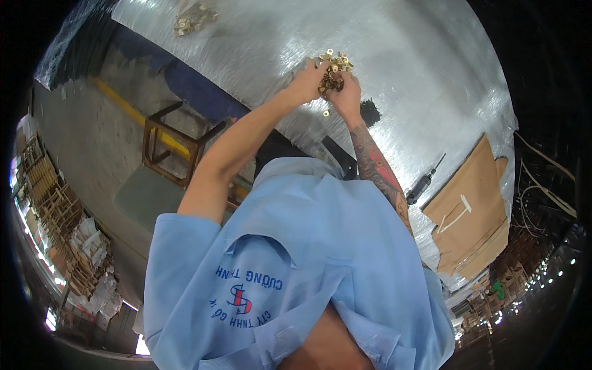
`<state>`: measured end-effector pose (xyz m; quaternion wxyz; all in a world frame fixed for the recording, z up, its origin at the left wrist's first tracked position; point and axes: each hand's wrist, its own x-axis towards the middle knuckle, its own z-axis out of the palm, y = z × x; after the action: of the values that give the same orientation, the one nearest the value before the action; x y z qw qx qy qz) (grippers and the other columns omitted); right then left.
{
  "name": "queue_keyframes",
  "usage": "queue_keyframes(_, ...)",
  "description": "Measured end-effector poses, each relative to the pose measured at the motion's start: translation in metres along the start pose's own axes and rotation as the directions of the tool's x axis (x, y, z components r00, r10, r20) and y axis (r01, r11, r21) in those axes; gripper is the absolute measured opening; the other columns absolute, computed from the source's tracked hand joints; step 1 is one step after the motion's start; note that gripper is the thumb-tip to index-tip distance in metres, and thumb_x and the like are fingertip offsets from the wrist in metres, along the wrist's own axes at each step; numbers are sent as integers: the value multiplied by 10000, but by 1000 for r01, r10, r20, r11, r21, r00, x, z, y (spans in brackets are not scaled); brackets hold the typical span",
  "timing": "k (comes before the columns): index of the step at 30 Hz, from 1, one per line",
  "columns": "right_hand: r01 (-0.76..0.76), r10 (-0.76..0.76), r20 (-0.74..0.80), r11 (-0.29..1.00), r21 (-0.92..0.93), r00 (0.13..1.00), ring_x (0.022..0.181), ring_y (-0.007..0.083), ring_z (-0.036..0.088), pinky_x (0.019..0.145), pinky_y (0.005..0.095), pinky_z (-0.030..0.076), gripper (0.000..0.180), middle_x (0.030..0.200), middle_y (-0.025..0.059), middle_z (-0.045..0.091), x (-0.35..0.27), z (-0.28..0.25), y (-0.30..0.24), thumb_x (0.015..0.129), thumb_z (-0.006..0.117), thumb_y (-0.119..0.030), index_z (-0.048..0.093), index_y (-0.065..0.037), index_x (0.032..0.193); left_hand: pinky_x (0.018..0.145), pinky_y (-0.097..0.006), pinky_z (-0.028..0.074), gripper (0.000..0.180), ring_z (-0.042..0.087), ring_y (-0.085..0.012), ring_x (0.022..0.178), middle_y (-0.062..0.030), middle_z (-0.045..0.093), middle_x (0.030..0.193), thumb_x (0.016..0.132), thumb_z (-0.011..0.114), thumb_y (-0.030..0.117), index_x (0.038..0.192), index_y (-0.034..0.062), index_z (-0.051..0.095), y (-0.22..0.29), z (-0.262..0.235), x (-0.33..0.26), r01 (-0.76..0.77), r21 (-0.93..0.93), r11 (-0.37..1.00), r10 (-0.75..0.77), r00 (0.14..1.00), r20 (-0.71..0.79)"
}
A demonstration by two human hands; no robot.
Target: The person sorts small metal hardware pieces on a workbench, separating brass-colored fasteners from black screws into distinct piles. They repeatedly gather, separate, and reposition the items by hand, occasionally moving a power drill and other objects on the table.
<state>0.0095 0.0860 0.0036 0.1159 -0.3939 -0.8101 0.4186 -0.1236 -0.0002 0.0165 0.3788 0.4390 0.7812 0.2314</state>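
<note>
Gathering small brass-coloured metal fittings point(333, 69), your left hand point(306, 80) and right hand point(345, 94) cup closed around one heap. A second pile of brass fittings point(191, 18) lies untouched on the shiny plastic-wrapped table point(419, 80).

At twelve o'clock my table point(401, 55) wears shiny plastic wrap. A second heap of brass bits point(192, 18) lies at eleven. At three sit a black power screwdriver point(423, 183) and flattened cardboard point(473, 203). A wooden stool point(171, 148) stands at nine, stacked wooden frames point(58, 216) beyond.
</note>
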Motion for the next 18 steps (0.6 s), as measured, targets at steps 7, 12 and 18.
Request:
queue_keyframes(7,-24,21,49,999,43,999,1064,393,634,918,439,519,492,1078,203,678,13,-4,-15,699,750,-37,674,-50,1185,968,-491,483,660,544,-436,1168,-224,537,1261,713,796,64,1304,64,502,0,4,8,-247,-25,969,241,959,-149)
queue_keyframes(12,-58,57,47,998,14,997,993,311,711,879,376,549,393,1062,191,733,3,-26,-37,772,695,-32,704,-28,1164,981,-484,471,687,541,-410,1191,-225,550,1266,686,801,72,1307,50,509,-6,7,8,-297,-69,952,281,943,-180)
queue_keyframes(18,-186,177,60,961,203,982,947,191,698,852,330,551,288,1059,132,731,7,-28,0,855,640,-18,705,12,1134,989,-455,474,657,552,-408,1188,-247,549,1277,698,745,29,1317,26,524,-12,-15,9,-221,-166,961,194,967,-165)
